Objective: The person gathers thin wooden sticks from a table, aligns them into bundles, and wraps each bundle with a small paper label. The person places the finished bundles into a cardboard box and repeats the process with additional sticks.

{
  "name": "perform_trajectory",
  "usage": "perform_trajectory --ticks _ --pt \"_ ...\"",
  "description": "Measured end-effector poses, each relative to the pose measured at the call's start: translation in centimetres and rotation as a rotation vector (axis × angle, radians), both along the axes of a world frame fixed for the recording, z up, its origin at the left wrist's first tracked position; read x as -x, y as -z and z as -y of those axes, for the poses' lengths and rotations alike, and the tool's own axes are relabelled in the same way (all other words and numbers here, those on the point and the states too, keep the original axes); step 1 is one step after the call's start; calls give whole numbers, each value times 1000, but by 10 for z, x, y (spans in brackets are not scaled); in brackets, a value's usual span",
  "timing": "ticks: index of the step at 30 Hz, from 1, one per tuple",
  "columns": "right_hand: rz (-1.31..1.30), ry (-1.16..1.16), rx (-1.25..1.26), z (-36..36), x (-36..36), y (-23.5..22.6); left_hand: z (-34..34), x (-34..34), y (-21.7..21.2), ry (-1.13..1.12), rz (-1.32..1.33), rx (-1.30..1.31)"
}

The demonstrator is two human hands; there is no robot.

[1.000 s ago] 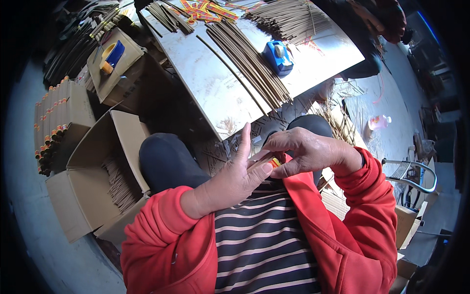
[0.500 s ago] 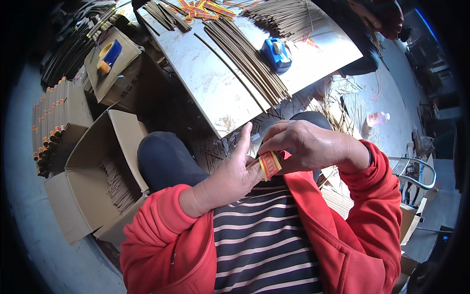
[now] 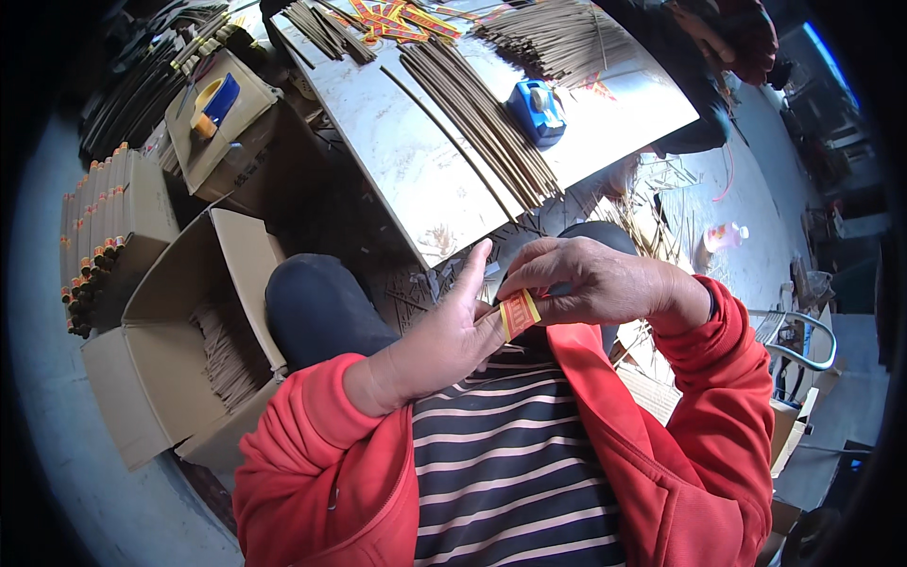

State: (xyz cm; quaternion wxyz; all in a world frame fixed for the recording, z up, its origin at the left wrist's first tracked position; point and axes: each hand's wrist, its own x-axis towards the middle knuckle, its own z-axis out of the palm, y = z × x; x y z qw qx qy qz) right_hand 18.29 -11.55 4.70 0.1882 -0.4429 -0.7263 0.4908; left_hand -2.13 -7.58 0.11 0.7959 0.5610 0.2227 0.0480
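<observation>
Over my lap, both hands meet at a small red and yellow paper label (image 3: pixel 519 316). My right hand (image 3: pixel 593 279) reaches in from the right, its bent fingers closed on the label's right side. My left hand (image 3: pixel 446 342) supports the label's left side, thumb raised apart and the other fingers curled underneath, mostly hidden. The label bends into a curve; whatever lies inside or beneath it is hidden by the hands. Beyond them, thin brown incense sticks (image 3: pixel 477 128) lie side by side on the white table (image 3: pixel 378 118), next to a blue tape dispenser (image 3: pixel 537 113).
More labels (image 3: pixel 402 21) and a stick pile (image 3: pixel 557 42) cover the table's far side. At left stand an open cardboard box (image 3: pixel 156 378) holding sticks, stacked labelled bundles (image 3: pixel 94 236) and a box with a tape roll (image 3: pixel 217 99). Another person's hand (image 3: pixel 704 33) shows at far right.
My right fingers have shifted slightly on the label, and the label has turned and sits a little higher and further left. My left hand is nearly still. The view has tilted slightly.
</observation>
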Motion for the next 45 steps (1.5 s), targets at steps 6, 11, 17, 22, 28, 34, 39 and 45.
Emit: perform_trajectory --ticks 6,11,17,22,28,34,39,45 --pt "94 42 -35 1 3 -7 -1 -1 -3 -6 -7 -30" --pt "184 49 -186 4 5 -10 -2 -1 -5 -12 -10 -14" --pt "273 89 -482 12 11 -1 -2 0 5 -42 61 50" --pt "316 200 -591 21 19 3 -9 5 0 21 2 96" --pt "351 301 -694 29 31 6 -7 8 2 -63 150 359" --pt "361 317 -807 30 36 8 -2 6 -7 -193 322 626" --pt "374 347 -909 31 39 13 0 4 -4 -187 332 564" --pt "323 381 -1024 27 42 21 -3 4 -18 -245 292 574"
